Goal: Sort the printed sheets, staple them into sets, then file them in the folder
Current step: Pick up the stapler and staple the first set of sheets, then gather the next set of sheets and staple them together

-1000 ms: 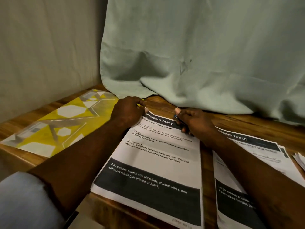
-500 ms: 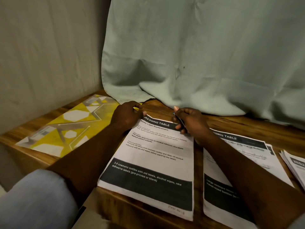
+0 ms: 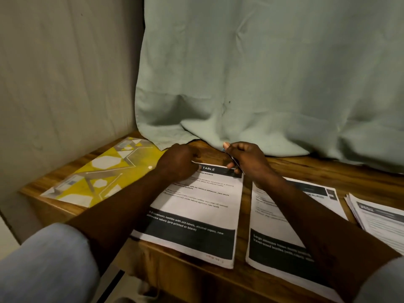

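Stapling step, I judged. Left grip (image 3: pixel 179 166) curled over the top-left corner of the sheets (image 3: pixel 196 215) near the table's (image 3: pixel 306 167) front edge; couldn't tell what it pinched. Right grip (image 3: pixel 244 158) pinched a thin dark tool (image 3: pixel 235 164). Folder (image 3: pixel 98 176) lay at the far-left corner. Next: fasten that corner squarely.

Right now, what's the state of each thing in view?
middle sheets: flat, face up
right sheets: flat, face up
far-right stack: loosely fanned
folder: closed, flat
left hand: on middle sheets' top-left corner, fingers curled, grip hidden
right hand: pinches thin dark tool
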